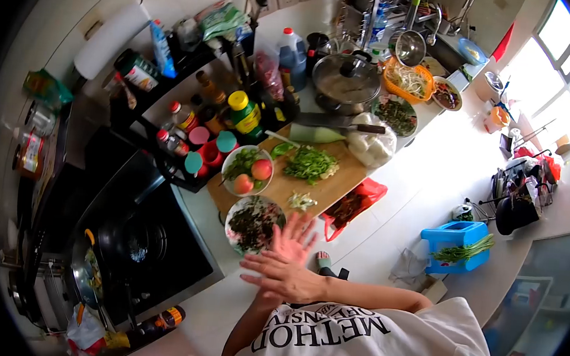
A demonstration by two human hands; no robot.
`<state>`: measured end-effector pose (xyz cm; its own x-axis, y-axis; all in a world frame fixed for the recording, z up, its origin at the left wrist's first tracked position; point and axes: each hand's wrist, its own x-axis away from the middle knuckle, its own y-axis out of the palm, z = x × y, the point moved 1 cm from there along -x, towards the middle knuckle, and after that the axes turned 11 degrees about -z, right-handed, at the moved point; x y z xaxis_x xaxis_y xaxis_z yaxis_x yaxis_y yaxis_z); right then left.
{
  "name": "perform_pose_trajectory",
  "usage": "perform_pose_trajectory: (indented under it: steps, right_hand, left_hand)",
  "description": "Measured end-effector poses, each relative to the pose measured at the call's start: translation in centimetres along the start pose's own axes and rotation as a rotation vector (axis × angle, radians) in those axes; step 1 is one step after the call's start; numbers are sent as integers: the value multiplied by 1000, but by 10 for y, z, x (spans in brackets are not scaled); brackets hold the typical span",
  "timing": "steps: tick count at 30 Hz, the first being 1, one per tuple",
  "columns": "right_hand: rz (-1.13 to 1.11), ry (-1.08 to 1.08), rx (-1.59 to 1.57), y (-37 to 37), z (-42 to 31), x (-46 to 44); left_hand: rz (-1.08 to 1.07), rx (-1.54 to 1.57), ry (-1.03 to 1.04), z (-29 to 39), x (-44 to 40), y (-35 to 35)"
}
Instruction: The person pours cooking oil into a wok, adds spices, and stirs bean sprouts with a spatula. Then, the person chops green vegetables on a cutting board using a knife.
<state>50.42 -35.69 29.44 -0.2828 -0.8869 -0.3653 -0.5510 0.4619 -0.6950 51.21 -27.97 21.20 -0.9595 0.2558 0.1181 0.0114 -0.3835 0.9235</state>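
Note:
My left hand (294, 240) is raised with its palm showing and its fingers spread, just beside a bowl of dark chopped greens over pinkish mince (251, 224). My right hand (286, 277) lies across the left hand's lower palm and wrist, fingers stretched out to the left. Nothing shows in either hand. Beyond them is a wooden cutting board (346, 176) bearing chopped green vegetables (311, 165) and a small pale chopped heap (302, 201). A bowl (248, 171) of red-and-yellow round fruit and greens stands on the board's left. A cleaver (334, 122) lies at its far end.
To the left is a black stove (176, 263) with a wok (90, 273). Bottles and jars (244, 115) crowd the back corner beside a lidded pot (346, 78). A red plastic bag (368, 192) hangs below the counter edge. On the floor, a blue bin (456, 237) holds green stalks.

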Motion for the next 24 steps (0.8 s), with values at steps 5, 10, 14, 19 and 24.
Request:
perform_pose_trajectory:
  steps: [5, 10, 14, 19, 24]
  right_hand:
    - [99, 226, 183, -36, 80, 45]
    - [577, 993, 47, -49, 177, 152]
    - [1040, 956, -1162, -43, 159, 188]
    - [1045, 779, -1638, -68, 144, 137]
    - [741, 183, -1859, -92, 159, 117]
  left_hand:
    - [-137, -35, -203, 1, -32, 37]
    - [-314, -474, -72, 21, -53, 118]
    - [-491, -1089, 513, 21, -82, 173]
    - [-666, -1403, 830, 18, -108, 197]
    - [-707, -1845, 584, -58, -150, 161]
